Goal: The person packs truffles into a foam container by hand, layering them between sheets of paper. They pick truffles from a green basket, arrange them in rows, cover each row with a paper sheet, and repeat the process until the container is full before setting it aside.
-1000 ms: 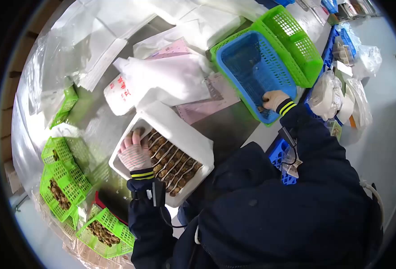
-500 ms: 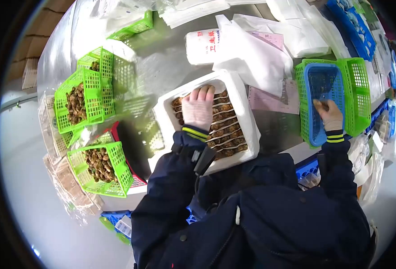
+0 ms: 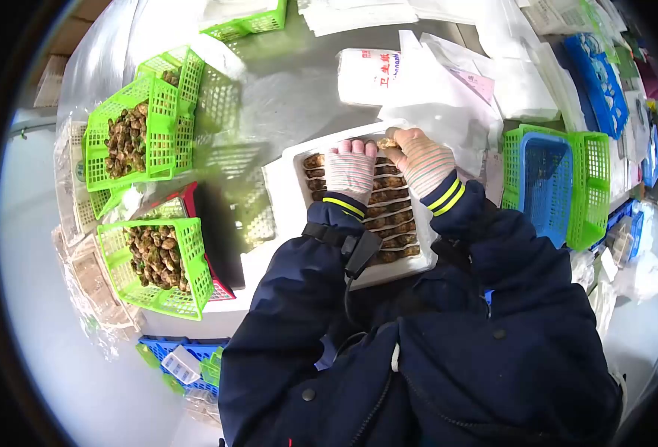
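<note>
A white foam box holds rows of small brown lumpy pieces, parted by thin white strips. My left hand, in a striped glove, lies over the rows towards the far end, fingers stretched side by side; what is under them is hidden. Beside it, at the box's far right corner, my gloved right hand is closed, pinching a brown lumpy piece between thumb and fingers, close to the left fingertips.
Green baskets of brown pieces stand at the left, one more nearer. On the right, a blue basket sits in green ones. A wrapped paper pack and white sheets lie behind the box.
My right hand has moved left from the blue basket to the box and now holds a brown lumpy piece there. My left hand stays over the rows. The view has shifted a little.
</note>
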A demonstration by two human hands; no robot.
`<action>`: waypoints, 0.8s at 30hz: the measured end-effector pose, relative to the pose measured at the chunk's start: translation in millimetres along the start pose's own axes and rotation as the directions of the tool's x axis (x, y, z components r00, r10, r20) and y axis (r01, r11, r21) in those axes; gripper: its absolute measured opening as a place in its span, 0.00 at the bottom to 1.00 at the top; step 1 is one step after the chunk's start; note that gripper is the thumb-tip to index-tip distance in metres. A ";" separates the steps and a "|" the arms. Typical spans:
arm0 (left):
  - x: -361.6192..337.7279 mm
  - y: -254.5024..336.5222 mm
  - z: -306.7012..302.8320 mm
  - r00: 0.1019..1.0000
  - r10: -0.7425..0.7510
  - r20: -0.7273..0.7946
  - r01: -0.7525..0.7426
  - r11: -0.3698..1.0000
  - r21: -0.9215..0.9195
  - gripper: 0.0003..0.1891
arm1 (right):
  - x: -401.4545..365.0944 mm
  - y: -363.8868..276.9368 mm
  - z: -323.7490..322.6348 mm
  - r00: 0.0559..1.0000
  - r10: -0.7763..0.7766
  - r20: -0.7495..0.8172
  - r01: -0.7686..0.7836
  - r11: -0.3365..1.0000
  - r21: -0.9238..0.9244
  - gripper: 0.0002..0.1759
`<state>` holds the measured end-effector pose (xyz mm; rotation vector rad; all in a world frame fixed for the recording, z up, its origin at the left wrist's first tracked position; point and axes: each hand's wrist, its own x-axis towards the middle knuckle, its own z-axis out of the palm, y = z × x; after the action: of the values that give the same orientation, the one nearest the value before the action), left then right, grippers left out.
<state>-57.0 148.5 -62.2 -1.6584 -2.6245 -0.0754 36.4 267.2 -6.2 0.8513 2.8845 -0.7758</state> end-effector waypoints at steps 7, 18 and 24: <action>3.2 -4.7 -1.8 0.998 -0.037 0.054 0.038 0.999 -0.009 0.05 | 7.7 10.6 21.2 0.989 -0.127 0.078 0.143 0.954 -0.262 0.10; -0.2 -4.8 2.1 0.999 -0.050 0.009 0.050 0.999 -0.015 0.05 | 16.0 6.4 31.2 0.981 -0.104 0.162 0.166 0.885 -0.434 0.11; -2.2 -5.4 6.7 0.997 -0.076 -0.007 0.076 0.996 -0.042 0.06 | 9.9 13.4 26.8 0.969 -0.246 -0.002 0.229 0.903 -0.363 0.04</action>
<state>-61.0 144.7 -69.1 -1.5665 -2.6977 -0.1405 32.2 269.2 -37.4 0.4878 3.0653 -0.2148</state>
